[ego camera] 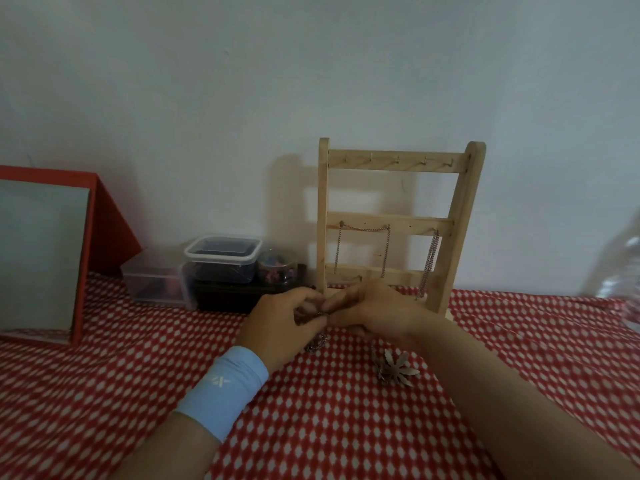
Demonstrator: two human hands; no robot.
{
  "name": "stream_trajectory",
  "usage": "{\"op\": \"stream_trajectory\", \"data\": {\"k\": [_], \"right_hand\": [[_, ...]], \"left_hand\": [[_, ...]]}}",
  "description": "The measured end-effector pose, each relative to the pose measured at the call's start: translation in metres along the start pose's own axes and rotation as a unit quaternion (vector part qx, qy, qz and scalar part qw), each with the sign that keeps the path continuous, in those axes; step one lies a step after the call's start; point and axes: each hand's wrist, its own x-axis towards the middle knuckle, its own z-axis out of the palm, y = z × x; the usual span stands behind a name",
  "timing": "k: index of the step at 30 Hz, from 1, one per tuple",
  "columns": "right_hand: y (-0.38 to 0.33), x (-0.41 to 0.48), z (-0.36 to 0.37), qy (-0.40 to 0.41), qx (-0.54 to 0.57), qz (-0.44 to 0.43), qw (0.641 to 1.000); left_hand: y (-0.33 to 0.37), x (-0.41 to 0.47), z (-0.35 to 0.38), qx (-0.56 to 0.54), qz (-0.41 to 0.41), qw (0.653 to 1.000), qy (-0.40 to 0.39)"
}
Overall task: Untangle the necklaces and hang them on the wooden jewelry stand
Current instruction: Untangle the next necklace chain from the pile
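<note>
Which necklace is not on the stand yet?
The leaf-pendant necklace: its pendant lies on the cloth, its chain running up to the left hand and right hand. The other two chains hang from the wooden stand's middle rail.

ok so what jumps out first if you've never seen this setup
The wooden jewelry stand against the wall, mid-right, with chains hanging from its middle rail. Before it, the left hand and right hand pinch a necklace over the red patterned cloth, a leaf pendant lying beside them.
</note>
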Motion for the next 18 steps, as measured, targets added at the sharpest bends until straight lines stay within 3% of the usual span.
{"op": "stream_trajectory", "data": {"k": [7,12,18], "right_hand": [[0.002,0.003,0.001,0.092,-0.131,-0.062,0.985],[0.007,0.005,0.0,0.094,-0.128,-0.1,0.982],[0.009,0.008,0.008,0.102,-0.07,-0.086,0.989]], "left_hand": [[0.002,-0.003,0.008,-0.025,0.033,0.998,0.056],[0.002,-0.005,0.016,-0.113,-0.042,0.991,0.062],[0.004,-0.009,0.016,-0.119,-0.014,0.992,0.044]]}}
